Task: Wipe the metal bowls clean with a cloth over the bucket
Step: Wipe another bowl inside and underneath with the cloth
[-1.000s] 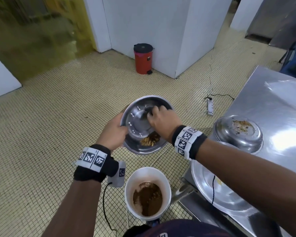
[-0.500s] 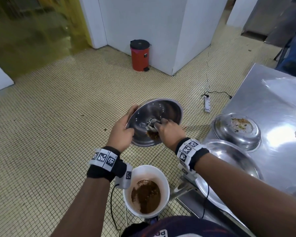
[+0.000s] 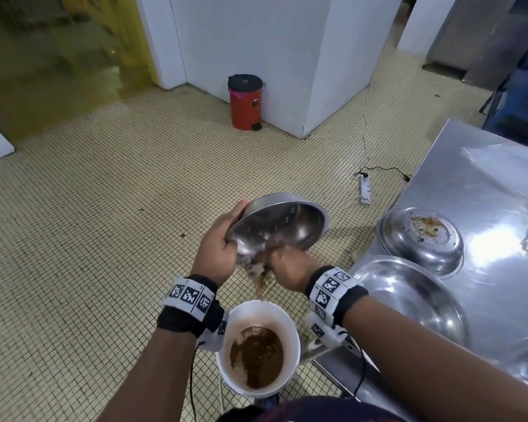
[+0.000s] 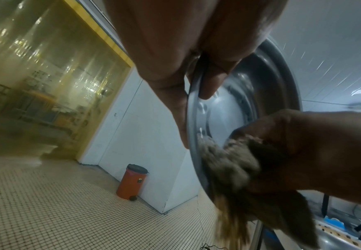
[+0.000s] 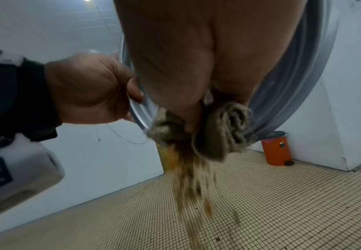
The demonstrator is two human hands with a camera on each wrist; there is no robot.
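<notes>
Round shiny metal bowl (image 3: 282, 226), tilted steeply above white plastic bucket (image 3: 290, 324) so brown residue falls in; left hand (image 3: 217, 248) fingers clamped on rim, right hand (image 3: 288, 268) fingers clenching grey-brown cloth (image 5: 226, 133).

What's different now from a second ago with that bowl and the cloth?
The left hand has tipped the metal bowl steeply. The right hand dragged the cloth down to its lower rim, so brown scraps now fall toward the white bucket. Both grips and the dirty bowl are unchanged.
</notes>
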